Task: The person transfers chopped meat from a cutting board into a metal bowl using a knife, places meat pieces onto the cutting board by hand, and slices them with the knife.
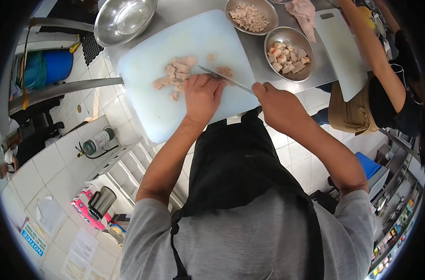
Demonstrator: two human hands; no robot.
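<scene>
My right hand [282, 106] is closed around the handle of a kitchen knife [240, 86], whose blade points up and left over a pale cutting board [151, 114]. Curled against the blade's near side, my left hand [203, 98] presses down on pale cooked meat, though its fingertips hide part of it. Left of those fingers lie several chunks of meat [177, 70]. Finely chopped meat [225, 72] sits just beyond the blade.
An empty metal bowl [123, 23] stands at the back left. One bowl [272, 29] holds minced meat; another bowl [312, 65] holds cubes. At the right, a co-worker's arm [378, 56] reaches over a second cutting board [336, 42], near a pinkish cloth-like item [303, 16].
</scene>
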